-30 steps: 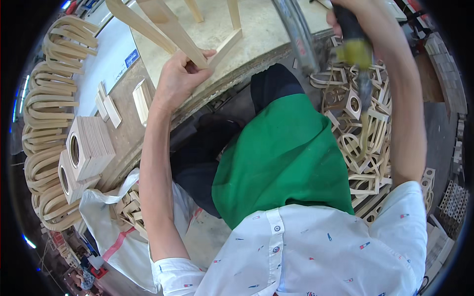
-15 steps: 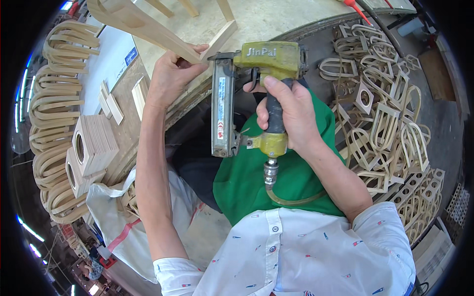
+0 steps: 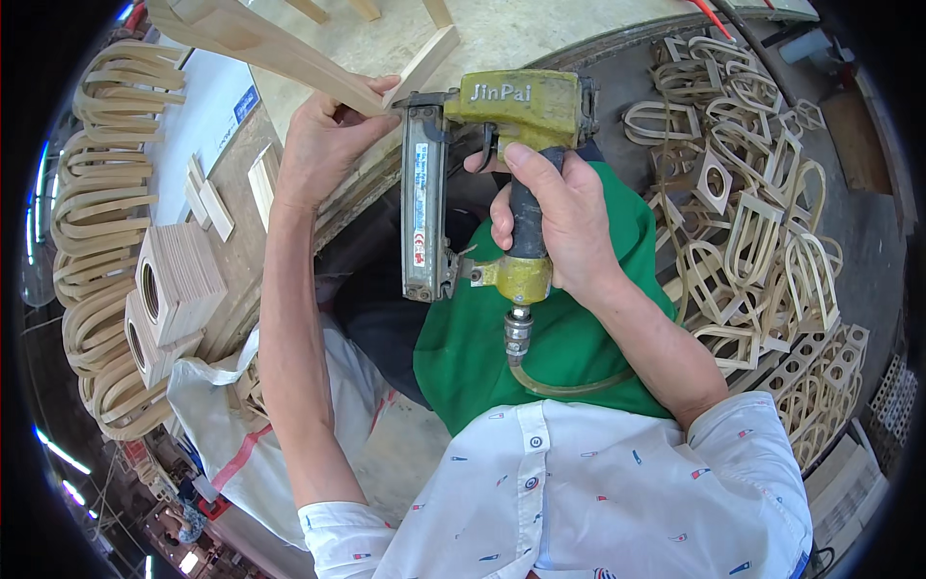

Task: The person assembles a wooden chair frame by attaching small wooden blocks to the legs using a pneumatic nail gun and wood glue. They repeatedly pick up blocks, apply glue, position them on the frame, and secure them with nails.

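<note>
My right hand is wrapped around the black grip of a yellow-green air nail gun, with the index finger by the trigger. The gun's long grey magazine hangs down on its left side, and its nose is at the corner of a pale wooden frame. My left hand pinches that corner, where a long curved side piece meets a short crosspiece. The frame is over the workbench and runs out of view at the top. Whether the nose presses on the wood, I cannot tell.
Bent wooden loops stand stacked along the left. Square wooden blocks with round holes and several loose strips lie on the bench. A heap of arched frames covers the floor at right. An air hose trails from the gun.
The nail gun and my right hand have shifted slightly left and up. My left hand and the frame's corner have also moved a little left and up.
</note>
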Tool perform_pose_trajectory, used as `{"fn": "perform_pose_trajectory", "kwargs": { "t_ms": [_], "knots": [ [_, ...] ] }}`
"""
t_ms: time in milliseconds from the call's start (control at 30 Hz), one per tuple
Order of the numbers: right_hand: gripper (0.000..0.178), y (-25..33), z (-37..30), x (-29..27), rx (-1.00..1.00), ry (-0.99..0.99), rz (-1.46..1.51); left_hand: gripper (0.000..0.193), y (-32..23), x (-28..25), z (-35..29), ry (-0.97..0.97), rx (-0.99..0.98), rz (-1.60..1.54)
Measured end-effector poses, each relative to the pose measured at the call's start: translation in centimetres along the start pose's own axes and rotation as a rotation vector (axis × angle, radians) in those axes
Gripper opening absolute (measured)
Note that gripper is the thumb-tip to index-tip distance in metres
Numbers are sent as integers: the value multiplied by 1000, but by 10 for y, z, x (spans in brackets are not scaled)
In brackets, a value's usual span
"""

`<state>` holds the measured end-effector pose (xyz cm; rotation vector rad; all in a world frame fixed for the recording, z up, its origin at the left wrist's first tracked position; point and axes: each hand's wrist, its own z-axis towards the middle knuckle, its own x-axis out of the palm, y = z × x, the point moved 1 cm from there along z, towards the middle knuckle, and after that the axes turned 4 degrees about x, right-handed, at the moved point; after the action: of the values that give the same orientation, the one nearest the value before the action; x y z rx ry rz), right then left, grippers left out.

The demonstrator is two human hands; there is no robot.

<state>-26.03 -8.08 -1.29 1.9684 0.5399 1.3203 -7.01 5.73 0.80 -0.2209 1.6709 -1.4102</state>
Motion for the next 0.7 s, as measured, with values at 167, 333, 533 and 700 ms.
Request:
{"fn": "perform_pose_trajectory", "kwargs": {
  "t_ms": [167,333,533,700],
  "knots": [
    [31,-1,-1,0,1,-14,-5,32,-5,0,1,2,21,52],
    [31,-1,0,-1,30,-21,-36,30,0,-3,1,19,-24,103],
    [30,0,1,-2,44,-20,-5,25,-2,-7,5,80,-63,95],
    [32,-3,1,-3,41,-23,0,28,0,-7,5,91,-65,87]
  ]
}}
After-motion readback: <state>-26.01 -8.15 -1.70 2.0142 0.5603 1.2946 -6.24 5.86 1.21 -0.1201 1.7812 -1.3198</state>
